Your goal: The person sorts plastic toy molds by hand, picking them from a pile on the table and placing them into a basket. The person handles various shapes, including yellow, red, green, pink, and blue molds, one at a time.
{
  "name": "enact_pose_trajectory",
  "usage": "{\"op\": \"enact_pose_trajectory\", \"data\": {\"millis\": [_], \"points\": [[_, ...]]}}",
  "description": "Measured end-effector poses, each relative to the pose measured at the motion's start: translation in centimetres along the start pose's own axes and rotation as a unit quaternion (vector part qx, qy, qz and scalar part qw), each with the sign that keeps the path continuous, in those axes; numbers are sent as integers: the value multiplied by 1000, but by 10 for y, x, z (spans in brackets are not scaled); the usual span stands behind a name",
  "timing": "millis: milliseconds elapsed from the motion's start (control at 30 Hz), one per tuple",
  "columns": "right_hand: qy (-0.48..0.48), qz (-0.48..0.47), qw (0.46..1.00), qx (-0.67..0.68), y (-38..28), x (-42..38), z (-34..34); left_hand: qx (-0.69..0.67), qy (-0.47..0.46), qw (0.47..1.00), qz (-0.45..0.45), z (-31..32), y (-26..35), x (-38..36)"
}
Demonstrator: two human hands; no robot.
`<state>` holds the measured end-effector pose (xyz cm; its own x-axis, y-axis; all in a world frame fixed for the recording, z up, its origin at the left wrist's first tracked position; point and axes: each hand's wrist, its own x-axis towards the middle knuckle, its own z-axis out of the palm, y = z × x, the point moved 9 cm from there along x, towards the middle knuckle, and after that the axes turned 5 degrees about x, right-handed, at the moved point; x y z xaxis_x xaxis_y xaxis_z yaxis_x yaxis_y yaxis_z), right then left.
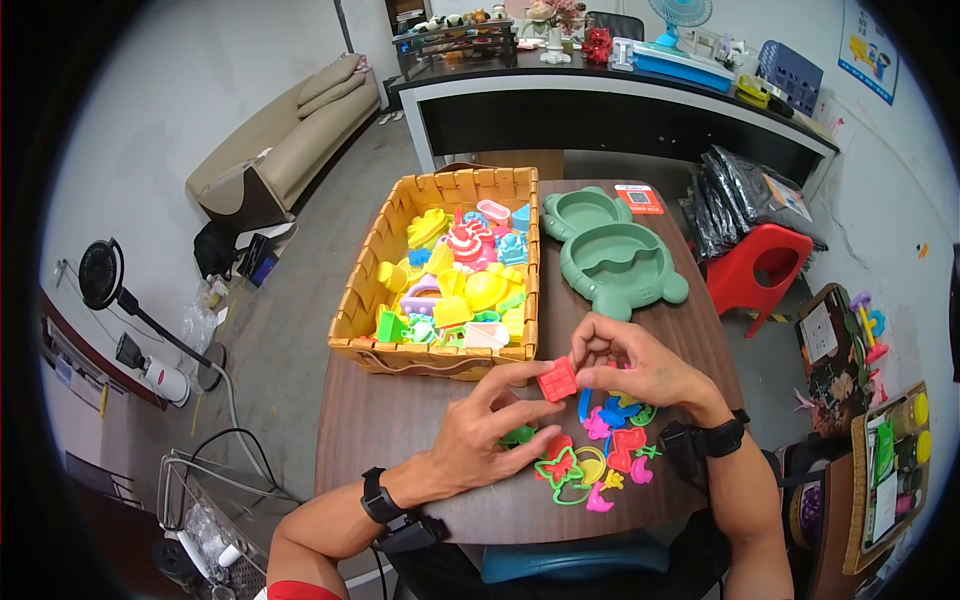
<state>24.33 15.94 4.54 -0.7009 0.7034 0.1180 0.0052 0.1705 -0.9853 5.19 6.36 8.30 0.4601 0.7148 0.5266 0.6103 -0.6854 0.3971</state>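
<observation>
Between both hands is a small red square plastic toy mold [557,381] with raised shapes on its face. My left hand [478,425] grips it from the left by the fingertips. My right hand [640,368] pinches at its right edge, the fingers curled. Under and beside the hands lies a loose pile of small plastic shapes: a green butterfly-like cutter [560,466], a yellow ring [591,467], a red piece [627,447] and a pink piece [598,498]. A green piece [518,436] is partly hidden by my left fingers.
A woven basket [350,295] full of colourful toy molds stands left on the brown table [350,440]. Green bear-shaped plates [655,290] and an orange card [640,199] lie at the right. A red stool [765,262] stands beyond the table's right edge.
</observation>
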Motion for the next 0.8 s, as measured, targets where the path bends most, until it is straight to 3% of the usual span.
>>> {"op": "enact_pose_trajectory", "data": {"millis": [133, 800], "points": [[1, 7, 999, 54, 0, 2, -2, -1, -1, 1000, 0, 1, 1, 1], [-33, -6, 999, 33, -11, 1, 8, -11, -16, 1000, 4, -3, -2, -2]]}}
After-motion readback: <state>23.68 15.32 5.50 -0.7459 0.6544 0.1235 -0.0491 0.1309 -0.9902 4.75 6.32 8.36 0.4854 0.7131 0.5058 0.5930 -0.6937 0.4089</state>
